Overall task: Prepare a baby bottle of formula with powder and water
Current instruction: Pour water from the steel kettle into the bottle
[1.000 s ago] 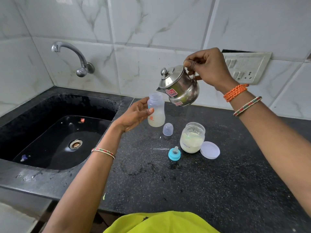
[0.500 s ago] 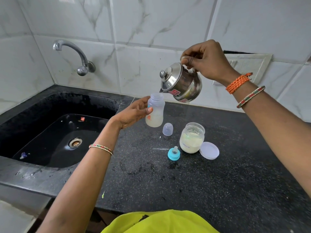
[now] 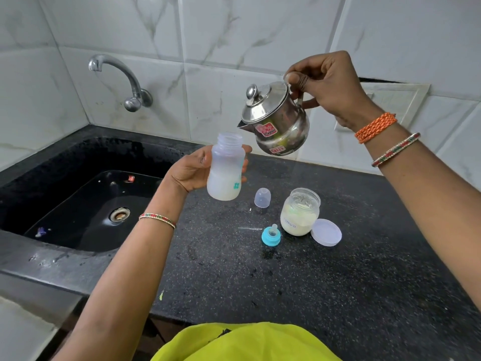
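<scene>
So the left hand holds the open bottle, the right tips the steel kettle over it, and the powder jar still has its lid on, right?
Not quite. The head view shows the powder jar open, its lid lying beside it on the counter. The left hand does hold the bottle, and the right hand tips the kettle.

Steel kettle (image 3: 276, 121) now raised clear, spout just right of the baby bottle (image 3: 226, 168) mouth; bottle tilted, turned.

Bright, even, soft light; faint shadows on counter (image 3: 338, 295). Glare on steel kettle (image 3: 277, 121), tap (image 3: 122, 79). Wide-angle bending at edges; focus sharp.
</scene>
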`<action>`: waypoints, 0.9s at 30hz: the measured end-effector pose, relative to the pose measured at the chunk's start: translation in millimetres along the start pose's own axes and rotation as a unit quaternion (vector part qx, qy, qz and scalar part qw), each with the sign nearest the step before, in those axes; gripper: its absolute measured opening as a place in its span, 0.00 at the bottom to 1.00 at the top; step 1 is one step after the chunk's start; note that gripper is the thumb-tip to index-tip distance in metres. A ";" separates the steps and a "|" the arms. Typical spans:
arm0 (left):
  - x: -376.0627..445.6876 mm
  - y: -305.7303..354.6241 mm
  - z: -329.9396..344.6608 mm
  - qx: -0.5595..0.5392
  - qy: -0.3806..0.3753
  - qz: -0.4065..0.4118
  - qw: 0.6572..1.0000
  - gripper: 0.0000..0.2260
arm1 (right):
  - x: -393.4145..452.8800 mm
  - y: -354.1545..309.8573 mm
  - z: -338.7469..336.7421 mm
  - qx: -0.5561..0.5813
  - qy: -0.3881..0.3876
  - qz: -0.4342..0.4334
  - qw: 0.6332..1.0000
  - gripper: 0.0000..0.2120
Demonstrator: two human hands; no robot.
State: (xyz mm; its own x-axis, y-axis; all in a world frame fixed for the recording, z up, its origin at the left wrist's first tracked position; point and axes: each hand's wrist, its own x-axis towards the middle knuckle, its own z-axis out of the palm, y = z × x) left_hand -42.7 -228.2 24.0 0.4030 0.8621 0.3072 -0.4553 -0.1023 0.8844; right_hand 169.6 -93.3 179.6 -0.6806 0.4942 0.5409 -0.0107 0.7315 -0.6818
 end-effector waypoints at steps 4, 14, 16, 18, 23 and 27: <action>-2.6 -1.8 -0.9 0.018 0.048 -0.010 0.999 0.32 | -0.1 -4.3 -0.8 -0.014 -0.016 -0.017 1.000 0.02; 7.6 -1.2 9.4 0.079 0.146 -0.013 0.986 0.30 | 2.3 -16.3 0.7 -0.098 -0.047 -0.104 0.989 0.04; 7.9 -2.3 9.4 0.082 0.147 -0.010 0.986 0.28 | 2.3 -18.4 -0.3 -0.112 -0.052 -0.109 0.986 0.05; 8.1 -3.5 9.6 0.086 0.144 -0.011 0.986 0.27 | 1.8 -21.1 0.1 -0.125 -0.059 -0.113 0.984 0.06; 7.7 -9.2 7.2 0.083 0.150 -0.027 0.985 0.28 | -0.1 -28.3 3.8 -0.156 -0.082 -0.120 0.977 0.06; 7.4 -13.0 7.7 0.079 0.149 -0.036 0.985 0.28 | -0.8 -31.6 6.3 -0.180 -0.093 -0.124 0.972 0.05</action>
State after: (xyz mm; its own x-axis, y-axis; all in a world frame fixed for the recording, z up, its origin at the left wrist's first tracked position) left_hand -27.7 -224.4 17.4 0.1680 0.9750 0.1452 -0.2945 -0.0909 0.9513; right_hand 165.9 -119.8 197.6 -0.8102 0.2134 0.5458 0.0428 0.9504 -0.3081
